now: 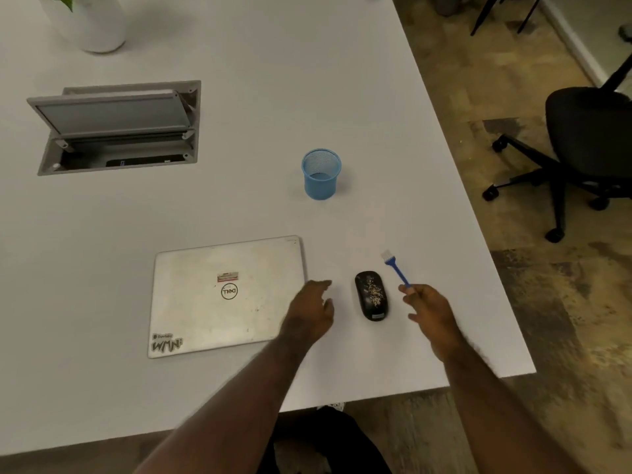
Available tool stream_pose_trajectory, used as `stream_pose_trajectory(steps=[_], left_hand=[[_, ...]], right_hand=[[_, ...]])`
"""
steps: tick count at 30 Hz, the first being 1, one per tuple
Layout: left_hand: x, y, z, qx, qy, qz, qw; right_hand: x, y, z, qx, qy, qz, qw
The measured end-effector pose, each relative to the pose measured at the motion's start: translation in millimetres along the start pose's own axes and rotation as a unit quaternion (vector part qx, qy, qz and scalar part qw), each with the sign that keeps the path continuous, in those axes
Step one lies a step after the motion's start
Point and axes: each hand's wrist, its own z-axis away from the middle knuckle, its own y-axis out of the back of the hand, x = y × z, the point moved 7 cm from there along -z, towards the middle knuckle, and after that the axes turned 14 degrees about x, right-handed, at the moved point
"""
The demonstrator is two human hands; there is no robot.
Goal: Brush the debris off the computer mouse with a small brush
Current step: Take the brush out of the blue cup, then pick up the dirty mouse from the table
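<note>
so the brushing itself looks not yet begun: the mouse lies flat on the white table with a scatter of pale crumbs across its back, thickest along the middle and right side, and none of it appears swept onto the table beside it. what is done, judging by how things lie, is only the picking up of the brush; the whole of the sweeping is left

the right hand grasps the blue handle of the brush at its lower end between thumb and forefinger, with the other fingers loosely spread, and the white bristles point up and away from the person, just right of the mouse and clear of it. the left hand hovers with its fingers released and holds nothing, between the mouse and the corner of the closed laptop, perhaps ready to steady the mouse

the mouse is black, low and oval, glossy on top, with a small label near its near end. it sits near the front right part of the table, between the two hands, with a blue mesh cup well beyond it
</note>
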Motion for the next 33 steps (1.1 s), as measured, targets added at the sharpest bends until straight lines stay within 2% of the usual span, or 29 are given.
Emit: stream_pose_trajectory(steps=[6, 15, 24, 33], left_hand=[[13, -55, -1, -0.072, 0.103, 0.022, 0.992], [19, -80, -19, -0.053, 0.216, 0.09, 0.971], [8, -90, -11, -0.037, 0.318, 0.23, 0.919], [15, -75, -5, -0.076, 0.312, 0.357, 0.877]], right_hand=[[14, -23, 0, -0.025, -0.035, -0.022, 0.999], [23, -34, -12, -0.028, -0.048, -0.019, 0.998], [23, -33, -11, -0.04, -0.047, -0.011, 0.998], [2, -20, 0, -0.049, -0.033, -0.043, 0.997]])
